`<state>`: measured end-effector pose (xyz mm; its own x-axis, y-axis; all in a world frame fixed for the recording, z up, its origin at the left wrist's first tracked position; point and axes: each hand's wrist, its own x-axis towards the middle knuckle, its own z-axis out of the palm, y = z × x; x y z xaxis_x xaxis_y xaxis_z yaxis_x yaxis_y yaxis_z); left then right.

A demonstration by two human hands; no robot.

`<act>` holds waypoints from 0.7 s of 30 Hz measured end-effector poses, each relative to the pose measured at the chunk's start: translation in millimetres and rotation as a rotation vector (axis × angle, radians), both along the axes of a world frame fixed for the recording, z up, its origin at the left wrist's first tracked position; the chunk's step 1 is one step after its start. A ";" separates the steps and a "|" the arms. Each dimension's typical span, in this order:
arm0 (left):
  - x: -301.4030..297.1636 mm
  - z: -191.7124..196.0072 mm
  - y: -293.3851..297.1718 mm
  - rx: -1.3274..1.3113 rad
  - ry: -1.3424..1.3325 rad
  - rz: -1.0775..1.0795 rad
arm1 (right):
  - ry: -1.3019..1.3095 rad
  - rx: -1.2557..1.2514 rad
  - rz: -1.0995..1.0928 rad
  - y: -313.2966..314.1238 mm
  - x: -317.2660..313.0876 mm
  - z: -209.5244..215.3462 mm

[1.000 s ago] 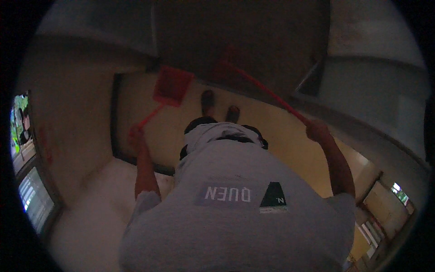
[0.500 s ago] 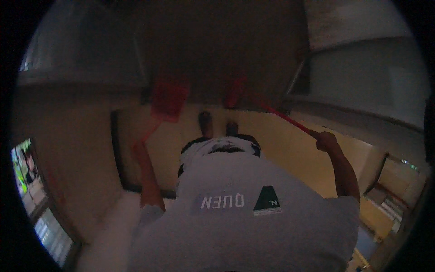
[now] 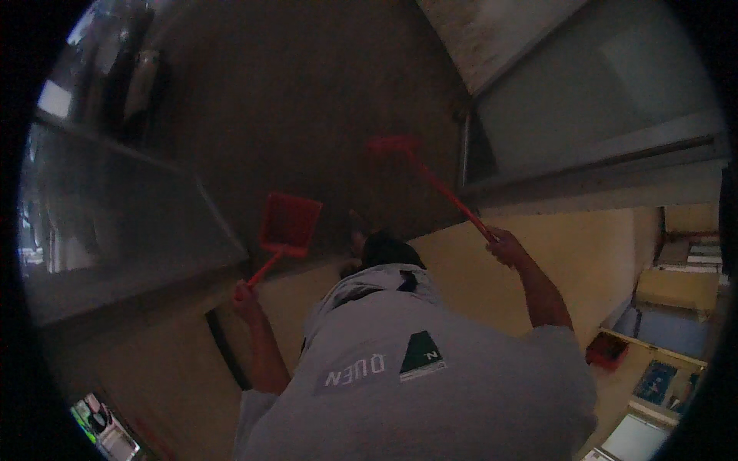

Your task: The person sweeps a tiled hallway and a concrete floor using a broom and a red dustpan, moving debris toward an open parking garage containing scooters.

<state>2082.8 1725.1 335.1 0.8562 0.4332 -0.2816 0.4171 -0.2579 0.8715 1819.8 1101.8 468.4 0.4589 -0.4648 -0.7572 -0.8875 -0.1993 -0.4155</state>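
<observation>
Dustpan (image 3: 290, 223), red and squarish, now shows over the dark floor (image 3: 292, 100), where a second ago I had it over the light floor (image 3: 573, 246). The left hand (image 3: 246, 302) is closed around the end of its short handle. The right hand (image 3: 506, 248) is wrapped round the upper end of the red broom (image 3: 447, 191), whose head is out over the dark floor too, ahead and to the right of the pan. That head was dim and smeared half a second ago; I get it a little clearer now.

My view has swung round: the glass panel (image 3: 123, 211) fills more of the left side, and a shelf area (image 3: 676, 303) takes up more of the right. Both feet stood side by side on the light floor a second earlier; now one foot (image 3: 358, 224) is past its edge.

The other foot is mostly hidden behind the clothing (the grey shirt (image 3: 477, 392) blocks a good deal from up here). In this gloom I can't tell whether the pan or the broom head touches the ground. The shelf area's contents are cut off by the dark rim.
</observation>
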 end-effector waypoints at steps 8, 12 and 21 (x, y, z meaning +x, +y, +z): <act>178.1 -11.2 -55.3 -0.203 -0.101 -0.116 | -0.436 -0.253 0.063 -87.8 207.3 -177.6; 250.0 18.2 -94.4 -0.256 -0.050 -0.034 | -0.454 -0.086 -0.426 -106.2 241.8 -228.7; 367.8 53.6 -73.6 -0.013 0.083 -0.469 | 0.009 -0.101 -0.438 66.7 160.1 -161.0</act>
